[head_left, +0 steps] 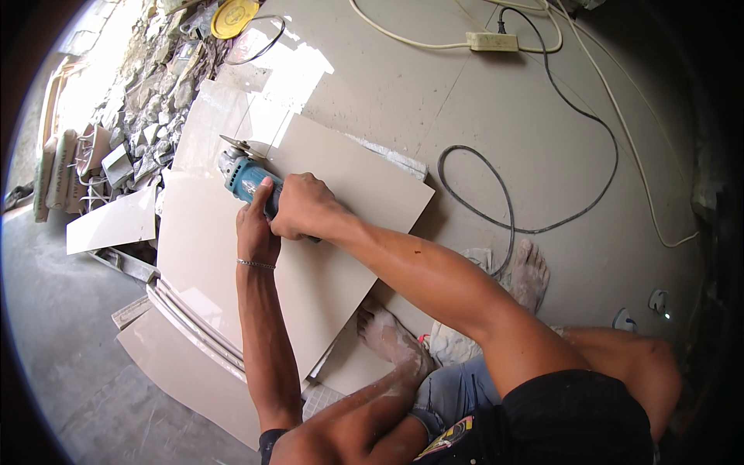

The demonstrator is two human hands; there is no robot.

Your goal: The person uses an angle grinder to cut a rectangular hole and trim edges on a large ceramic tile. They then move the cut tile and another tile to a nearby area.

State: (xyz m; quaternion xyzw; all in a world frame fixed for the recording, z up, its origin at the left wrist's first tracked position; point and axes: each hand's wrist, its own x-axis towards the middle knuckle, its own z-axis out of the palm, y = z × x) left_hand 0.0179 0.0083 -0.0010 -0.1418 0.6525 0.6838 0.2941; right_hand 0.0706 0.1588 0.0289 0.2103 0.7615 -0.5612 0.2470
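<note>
Upper left, my left hand [258, 230] and right hand [304, 204] grasp an angle grinder [246, 177], likely heavy, best held mid-body.

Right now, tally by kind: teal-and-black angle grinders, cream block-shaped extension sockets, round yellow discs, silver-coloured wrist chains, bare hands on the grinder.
Teal-and-black angle grinder: 1
Cream block-shaped extension socket: 1
Round yellow disc: 1
Silver-coloured wrist chain: 1
Bare hands, left hand and right hand: 2
Total: 6
</note>
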